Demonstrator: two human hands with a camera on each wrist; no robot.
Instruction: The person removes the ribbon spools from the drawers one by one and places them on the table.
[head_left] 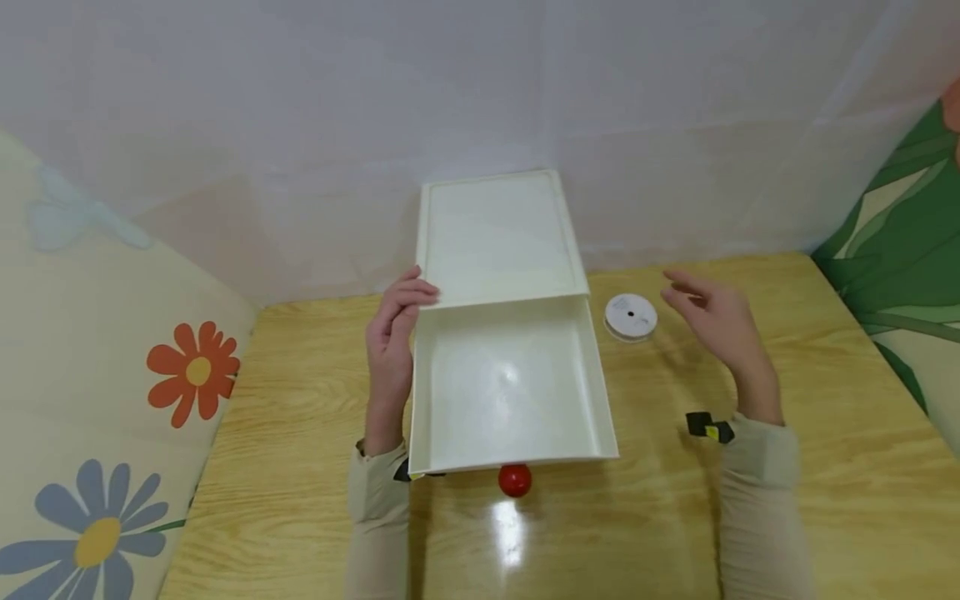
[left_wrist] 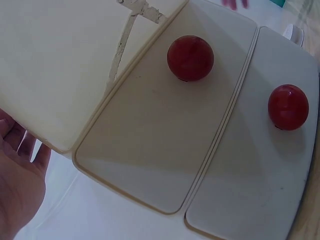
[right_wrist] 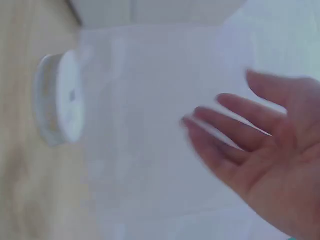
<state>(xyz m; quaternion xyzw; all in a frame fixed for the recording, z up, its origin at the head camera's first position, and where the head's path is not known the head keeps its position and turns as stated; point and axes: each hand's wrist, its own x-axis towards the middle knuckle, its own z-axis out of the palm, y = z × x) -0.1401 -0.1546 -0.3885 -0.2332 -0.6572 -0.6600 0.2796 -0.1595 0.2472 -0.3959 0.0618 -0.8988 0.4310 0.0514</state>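
The left hand (head_left: 392, 327) rests on the box (head_left: 495, 237), the right hand (head_left: 718, 321) holds nothing, and the drawer (head_left: 480, 408), sticking far out, might tip it.

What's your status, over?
Left hand at left front edge of white cabinet; right hand empty, near spool. Drawer pulled open. Spool sits apart, not blocking drawer.

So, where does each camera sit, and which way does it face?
Head: head-worn, facing forward and down at an open white plastic drawer; left hand, right hand and beige sleeves show.
Left wrist: worn there, facing white drawer fronts with round red knobs; left hand and right fingertips show.
Right wrist: likewise, facing a pale backdrop; right hand shows.
Head and right wrist share a round white spool.
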